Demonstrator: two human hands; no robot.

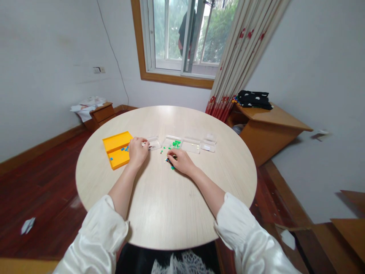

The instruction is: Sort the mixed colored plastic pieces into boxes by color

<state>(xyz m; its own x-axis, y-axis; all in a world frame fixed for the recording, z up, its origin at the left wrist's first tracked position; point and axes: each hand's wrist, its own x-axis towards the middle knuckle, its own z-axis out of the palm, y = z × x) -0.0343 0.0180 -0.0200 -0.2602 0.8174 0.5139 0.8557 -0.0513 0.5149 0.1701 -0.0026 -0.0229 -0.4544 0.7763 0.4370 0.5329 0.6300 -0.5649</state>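
My left hand (138,151) is between the yellow box (117,139) and a clear tray (155,144) with a few dark pieces in it. Its fingers are bent and pinched together at the tray's near left side; anything between the fingertips is too small to make out. My right hand (180,161) is lowered over a small pile of mixed pieces (171,160), black, green and pale. Its fingers curl in on the pile and partly cover it. Blue pieces (125,148) lie inside the yellow box.
Green pieces (176,144) fill part of a second clear tray (168,138). To its right stand another clear tray (188,147) with a few pale pieces and a small clear box (208,146). All rest on a round table (171,205). A wooden cabinet (265,133) stands beyond, right.
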